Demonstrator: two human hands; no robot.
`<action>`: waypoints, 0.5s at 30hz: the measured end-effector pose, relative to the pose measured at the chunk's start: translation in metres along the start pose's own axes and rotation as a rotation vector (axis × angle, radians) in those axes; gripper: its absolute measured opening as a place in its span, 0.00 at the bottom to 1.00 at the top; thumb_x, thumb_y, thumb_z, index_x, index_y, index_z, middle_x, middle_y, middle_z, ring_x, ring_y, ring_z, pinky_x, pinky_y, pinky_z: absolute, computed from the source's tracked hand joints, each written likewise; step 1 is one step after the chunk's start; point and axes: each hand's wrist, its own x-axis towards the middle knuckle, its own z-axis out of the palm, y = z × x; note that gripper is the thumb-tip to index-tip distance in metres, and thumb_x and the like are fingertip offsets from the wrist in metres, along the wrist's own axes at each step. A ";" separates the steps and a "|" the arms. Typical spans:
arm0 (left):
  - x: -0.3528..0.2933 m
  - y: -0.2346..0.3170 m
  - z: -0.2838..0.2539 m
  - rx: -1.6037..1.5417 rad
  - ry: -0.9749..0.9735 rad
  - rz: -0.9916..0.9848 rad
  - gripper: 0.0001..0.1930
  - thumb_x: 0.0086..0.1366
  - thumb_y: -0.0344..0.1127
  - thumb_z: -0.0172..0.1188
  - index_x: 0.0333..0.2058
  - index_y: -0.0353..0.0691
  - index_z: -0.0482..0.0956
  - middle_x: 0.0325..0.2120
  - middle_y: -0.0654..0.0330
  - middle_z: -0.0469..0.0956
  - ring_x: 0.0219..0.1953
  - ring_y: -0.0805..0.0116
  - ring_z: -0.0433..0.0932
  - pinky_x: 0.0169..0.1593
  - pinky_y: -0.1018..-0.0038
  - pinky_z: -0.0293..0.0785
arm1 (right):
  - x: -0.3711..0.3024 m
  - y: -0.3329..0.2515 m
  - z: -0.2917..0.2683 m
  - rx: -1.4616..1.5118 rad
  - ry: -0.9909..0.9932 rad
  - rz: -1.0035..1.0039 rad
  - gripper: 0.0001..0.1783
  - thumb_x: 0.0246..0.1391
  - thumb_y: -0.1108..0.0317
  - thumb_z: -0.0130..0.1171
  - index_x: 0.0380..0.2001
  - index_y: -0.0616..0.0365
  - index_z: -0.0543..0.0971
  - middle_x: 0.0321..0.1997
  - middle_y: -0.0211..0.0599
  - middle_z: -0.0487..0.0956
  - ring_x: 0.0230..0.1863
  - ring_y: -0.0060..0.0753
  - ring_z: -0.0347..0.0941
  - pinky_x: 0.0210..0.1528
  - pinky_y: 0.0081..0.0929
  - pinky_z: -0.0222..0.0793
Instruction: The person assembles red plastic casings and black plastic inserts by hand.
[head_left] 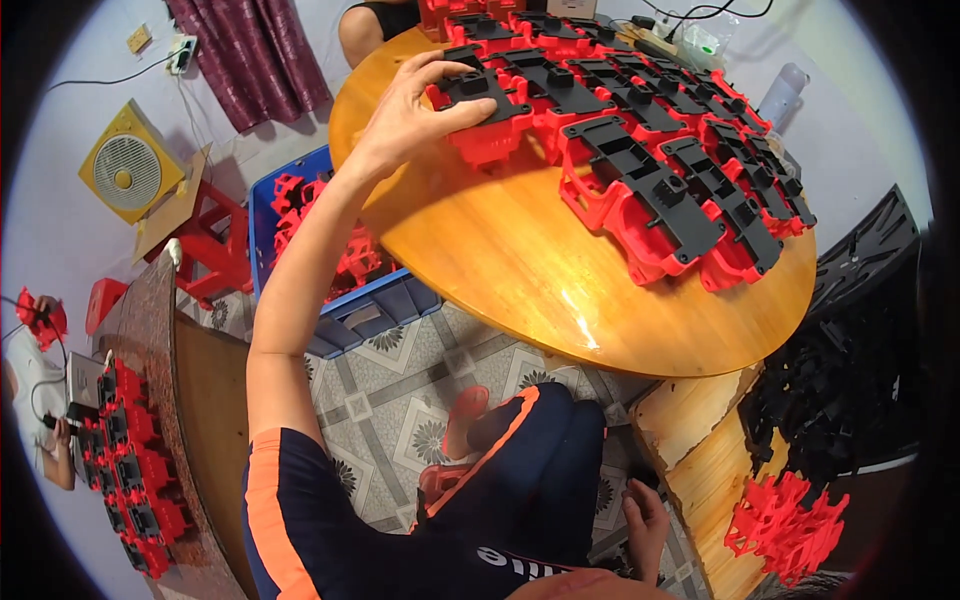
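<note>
My left hand (425, 105) reaches to the far left part of the round wooden table (490, 270). Its thumb and fingers grip a red plastic frame with a black top plate (485, 120), which stands at the table's edge. Beside it are rows of similar red and black assemblies (640, 190), packed closely over the back and right of the table. Low beside my leg hangs my right hand (646, 522), fingers loosely bent and apart, with nothing visible in it.
A blue crate (370, 315) with red frames stands below the table's left edge. Black parts (830, 390) are heaped at right, near red frames (785, 528) on a wooden board. At left, more assemblies (130, 465) cover another table near a person (35, 400).
</note>
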 end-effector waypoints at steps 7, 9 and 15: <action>0.000 -0.007 -0.017 -0.204 -0.074 -0.306 0.43 0.49 0.61 0.70 0.55 0.32 0.73 0.62 0.49 0.62 0.64 0.56 0.62 0.63 0.66 0.61 | 0.012 -0.004 0.000 -0.015 -0.017 -0.046 0.17 0.58 0.76 0.58 0.51 0.65 0.76 0.44 0.39 0.79 0.44 0.27 0.77 0.46 0.24 0.73; 0.000 0.002 -0.016 -0.140 -0.090 -0.298 0.49 0.47 0.65 0.69 0.57 0.28 0.70 0.63 0.47 0.59 0.64 0.54 0.62 0.64 0.65 0.61 | 0.009 0.002 0.000 0.001 -0.033 -0.021 0.17 0.59 0.75 0.58 0.52 0.64 0.75 0.46 0.38 0.79 0.45 0.26 0.76 0.47 0.23 0.72; 0.032 -0.013 -0.018 0.001 -0.026 -0.369 0.47 0.44 0.66 0.70 0.47 0.21 0.76 0.41 0.48 0.79 0.44 0.64 0.79 0.47 0.69 0.74 | 0.005 0.009 -0.005 -0.025 -0.008 -0.001 0.18 0.60 0.74 0.57 0.53 0.63 0.75 0.47 0.37 0.80 0.48 0.26 0.76 0.49 0.24 0.71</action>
